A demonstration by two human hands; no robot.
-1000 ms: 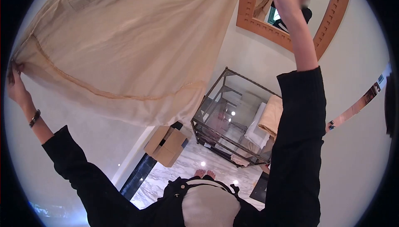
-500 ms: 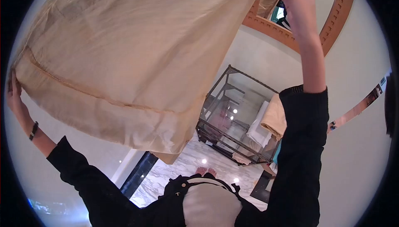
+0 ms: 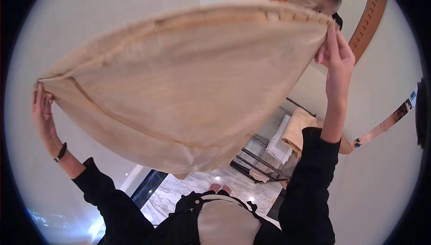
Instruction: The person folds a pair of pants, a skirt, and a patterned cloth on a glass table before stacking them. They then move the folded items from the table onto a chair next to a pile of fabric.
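A large beige cloth (image 3: 179, 83) is stretched between my two raised hands, its top edge bowed upward and its lower part sagging. My left hand (image 3: 43, 103) pinches the cloth's corner at the far left; a dark band circles that wrist. On the right, my right hand (image 3: 336, 50) grips the other end of the top edge between thumb and fingers. A seam runs across the cloth's lower left part. The cloth covers part of a metal rack.
Behind the cloth stands the metal rack (image 3: 265, 160), with a folded peach towel (image 3: 300, 126) and a white towel (image 3: 279, 142). A wood-framed mirror (image 3: 369, 20) on the wall reflects a person. Below is a marble floor (image 3: 179, 192), with my bare feet on it.
The cloth's top edge has come down into view and now bows between my hands. My right hand has moved down and slightly right; my left hand has shifted right.
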